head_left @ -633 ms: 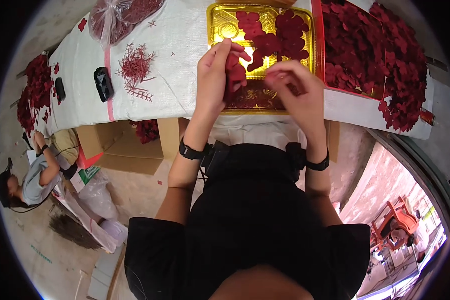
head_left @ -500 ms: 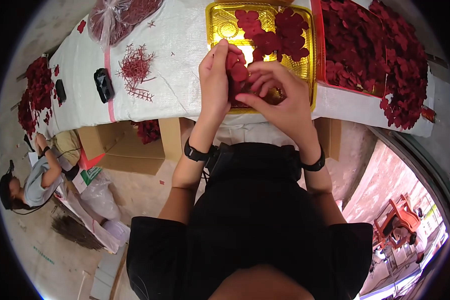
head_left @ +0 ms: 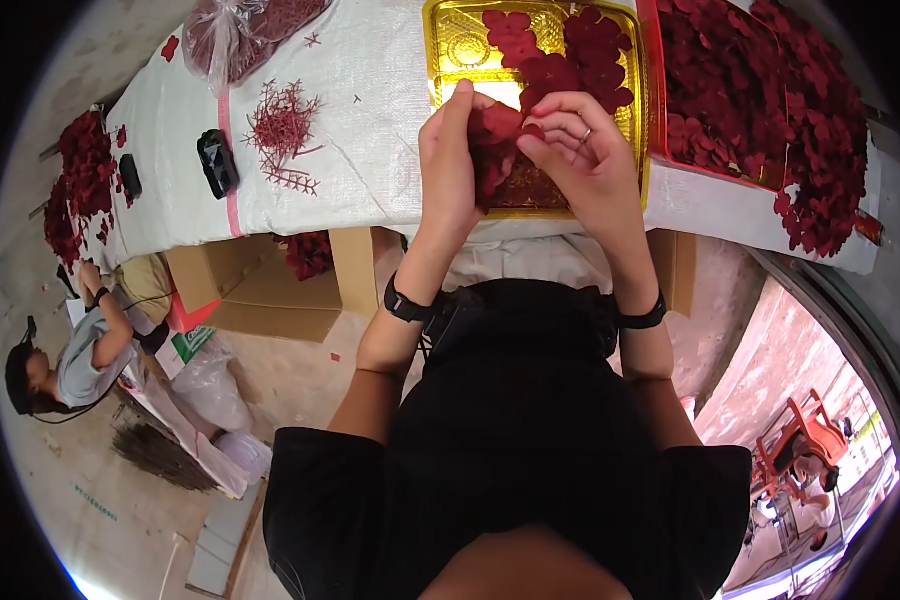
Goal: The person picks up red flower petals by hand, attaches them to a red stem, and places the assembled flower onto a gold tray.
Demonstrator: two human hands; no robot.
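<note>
Head view. The left hand (head_left: pixel 448 165) and right hand (head_left: pixel 582 160) meet above the near edge of a gold tray (head_left: pixel 448 45), both closed on a small bunch of red petals (head_left: pixel 495 145) held between them. The left fingers are curled around the bunch from the left; the right fingers (head_left: pixel 560 120), one bearing a thin ring, pinch it from the right and top. The petals are flat, matte, dark red pieces with rounded lobed outlines, like cloth. The tray is glossy, rectangular, with embossed ornament; further petals (head_left: pixel 565 55) lie in overlapping rows on its right half. To the right, a red-rimmed tray (head_left: pixel 660 150) and the tabletop around it carry a loose heap of the same petals (head_left: pixel 770 100). The tabletop (head_left: pixel 370 110) is covered with coarse white woven sheeting. On it lie thin red branching stems (head_left: pixel 285 135), a black device (head_left: pixel 217 162) and a clear plastic bag (head_left: pixel 235 35) of red material. Each wrist wears a black band. Cardboard boxes (head_left: pixel 260 290) stand under the tabletop; another person (head_left: pixel 80 350) crouches on the floor at lower left.

Compared with the frame half a second earlier, the hands are pressed closer together, the right fingers lie more over the top of the bunch, and less of the bunch shows between them; the tray and heap are unchanged.
</note>
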